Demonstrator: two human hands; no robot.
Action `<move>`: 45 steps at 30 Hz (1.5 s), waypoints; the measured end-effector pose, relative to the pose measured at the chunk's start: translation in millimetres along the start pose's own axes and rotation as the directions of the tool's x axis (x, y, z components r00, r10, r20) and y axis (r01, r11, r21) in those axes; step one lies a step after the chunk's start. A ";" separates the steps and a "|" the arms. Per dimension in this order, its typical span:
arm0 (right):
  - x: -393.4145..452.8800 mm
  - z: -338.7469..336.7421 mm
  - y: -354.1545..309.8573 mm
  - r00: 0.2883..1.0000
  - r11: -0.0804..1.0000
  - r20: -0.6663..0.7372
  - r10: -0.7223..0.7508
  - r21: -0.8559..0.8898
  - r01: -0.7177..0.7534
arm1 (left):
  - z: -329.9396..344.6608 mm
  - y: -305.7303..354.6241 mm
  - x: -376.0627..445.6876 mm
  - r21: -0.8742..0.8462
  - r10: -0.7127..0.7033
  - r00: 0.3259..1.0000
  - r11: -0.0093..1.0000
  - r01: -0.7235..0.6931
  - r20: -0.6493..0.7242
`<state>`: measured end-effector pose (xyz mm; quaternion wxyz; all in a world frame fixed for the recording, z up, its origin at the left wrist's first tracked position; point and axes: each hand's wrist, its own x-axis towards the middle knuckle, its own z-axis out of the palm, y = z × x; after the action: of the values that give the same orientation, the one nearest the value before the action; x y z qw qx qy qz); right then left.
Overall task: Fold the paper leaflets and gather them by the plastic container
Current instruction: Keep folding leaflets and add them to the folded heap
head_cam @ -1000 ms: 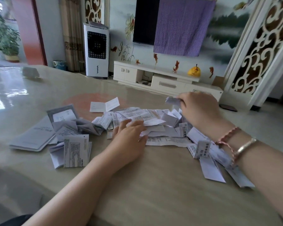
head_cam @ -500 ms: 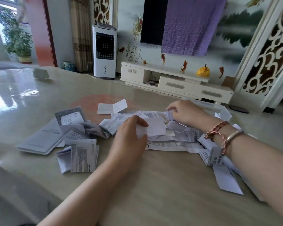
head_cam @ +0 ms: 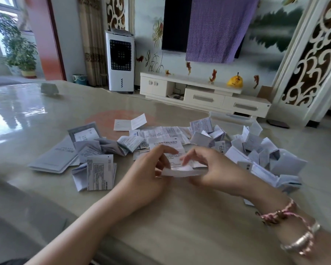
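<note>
2 hands, the left hand (head_cam: 151,169) and right hand (head_cam: 208,169), pinch 1 leaflet (head_cam: 177,163) mid-frame; a loose pinch could skew the crease or scatter the folded pile (head_cam: 256,150) at right.

Hidden and blurred parts

The plastic container (head_cam: 231,116) is mostly buried behind folded leaflets (head_cam: 256,148); print on the held leaflet (head_cam: 172,155) is blurred; both forearms leave the bottom edge.
</note>
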<state>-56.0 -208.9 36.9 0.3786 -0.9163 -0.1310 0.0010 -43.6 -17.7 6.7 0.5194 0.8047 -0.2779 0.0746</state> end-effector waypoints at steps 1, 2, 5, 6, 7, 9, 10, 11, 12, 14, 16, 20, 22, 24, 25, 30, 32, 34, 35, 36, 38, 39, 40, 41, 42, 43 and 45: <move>-2.1 -0.3 1.4 1.000 0.998 0.003 -0.010 0.055 0.009 | -2.2 -1.4 -2.1 -0.009 0.011 1.000 1.000 -0.011 0.001; -4.3 -0.9 2.8 1.000 0.993 0.004 -0.018 0.115 0.017 | -3.6 -3.6 -4.0 -0.019 0.018 1.000 1.000 -0.018 0.002; -7.4 -2.0 4.4 0.999 0.986 -0.034 -0.027 0.167 0.032 | -5.9 -8.7 -7.5 -0.022 0.026 1.000 0.999 -0.026 0.008; -7.2 -1.3 5.2 0.999 0.986 -0.041 -0.030 0.165 0.036 | -6.3 -9.8 -8.5 -0.004 0.035 0.999 0.999 -0.035 0.012; -7.2 -0.6 6.4 0.999 0.985 -0.043 -0.033 0.169 0.040 | -6.6 -11.1 -9.7 0.036 0.041 0.999 0.998 -0.041 0.015; -7.9 -0.7 6.1 0.998 0.982 -0.053 -0.023 0.185 0.032 | -6.7 -12.6 -11.0 0.139 0.029 1.000 0.990 -0.030 0.006; -8.3 -1.3 5.7 0.997 0.979 -0.072 -0.014 0.201 0.028 | -6.2 -12.3 -10.9 0.176 0.010 1.000 0.984 -0.008 -0.011; -8.1 -1.8 5.5 0.995 0.974 -0.098 -0.005 0.224 0.027 | -5.3 -10.8 -10.4 0.188 -0.015 0.999 0.982 0.021 -0.036; -7.5 -1.9 5.0 0.992 0.967 -0.124 0.008 0.253 0.024 | -3.9 -8.6 -9.9 0.184 -0.040 0.997 0.982 0.051 -0.065; -4.6 -0.8 5.7 0.985 0.955 -0.165 0.047 0.297 0.004 | -0.3 -3.7 -7.8 0.174 -0.082 0.989 0.979 0.103 -0.126; -0.7 0.8 7.6 0.973 0.954 -0.211 0.092 0.300 -0.025 | 2.4 0.1 -5.7 0.111 -0.131 0.977 0.982 0.150 -0.167; 4.6 4.7 12.7 0.954 0.966 -0.265 0.140 0.246 -0.073 | 6.1 1.3 -2.0 0.081 -0.223 0.961 0.968 0.239 -0.164; 6.7 9.3 14.8 0.951 0.985 -0.269 0.150 0.119 -0.122 | 7.0 2.7 -2.8 0.146 -0.234 0.959 0.955 0.258 -0.162; 7.7 15.5 17.2 0.958 0.984 -0.238 0.160 -0.043 -0.175 | 7.9 4.1 -4.8 0.232 -0.221 0.964 0.940 0.251 -0.148; 8.0 18.1 17.8 0.961 0.976 -0.228 0.157 -0.113 -0.187 | 8.1 5.3 -6.2 0.299 -0.209 0.968 0.923 0.242 -0.139; 6.0 24.6 15.1 0.968 0.927 -0.225 0.114 -0.326 -0.185 | 6.1 4.2 -9.6 0.575 -0.185 0.979 0.793 0.200 -0.085; 4.2 26.3 12.5 0.970 0.908 -0.221 0.102 -0.378 -0.181 | 6.1 2.0 -10.9 0.600 -0.173 0.983 0.781 0.171 -0.056; 1.9 26.4 10.0 0.973 0.876 -0.219 0.072 -0.453 -0.167 | 7.3 -0.3 -12.5 0.642 -0.136 0.991 0.758 0.111 -0.011; 0.6 25.6 8.6 0.973 0.857 -0.225 0.048 -0.491 -0.156 | 7.7 -1.1 -13.3 0.664 -0.114 0.993 0.743 0.080 0.008; -0.9 24.4 7.3 0.972 0.837 -0.233 0.020 -0.528 -0.144 | 7.7 -1.6 -13.6 0.683 -0.095 0.995 0.729 0.054 0.023; -3.7 21.9 5.1 0.970 0.807 -0.239 -0.049 -0.582 -0.102 | 6.6 -2.5 -12.8 0.702 -0.068 0.997 0.712 0.018 0.044; -5.1 21.2 4.7 0.971 0.810 -0.226 -0.084 -0.583 -0.065 | 5.8 -3.0 -12.0 0.703 -0.066 0.996 0.711 0.010 0.052; -6.5 20.6 4.1 0.974 0.834 -0.201 -0.109 -0.551 -0.021 | 5.1 -3.4 -11.0 0.703 -0.068 0.996 0.711 0.006 0.060; -8.2 20.1 3.0 0.978 0.871 -0.170 -0.120 -0.491 0.021 | 4.7 -4.0 -10.3 0.701 -0.069 0.995 0.713 0.003 0.066; -10.6 19.8 1.5 0.983 0.905 -0.137 -0.121 -0.422 0.052 | 4.6 -4.7 -9.8 0.701 -0.069 0.995 0.713 -0.002 0.072; -12.7 19.2 0.2 0.987 0.926 -0.104 -0.121 -0.370 0.075 | 4.4 -5.4 -8.4 0.700 -0.061 0.995 0.714 -0.011 0.077; -16.3 18.5 -0.8 0.990 0.932 -0.050 -0.131 -0.347 0.106 | 3.7 -7.2 -7.6 0.692 -0.047 0.995 0.721 -0.027 0.089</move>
<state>-73.7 -199.5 22.7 0.2170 -0.9580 -0.1704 -0.0779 -46.8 -16.0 -3.8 0.1671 0.9445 -0.2512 0.1297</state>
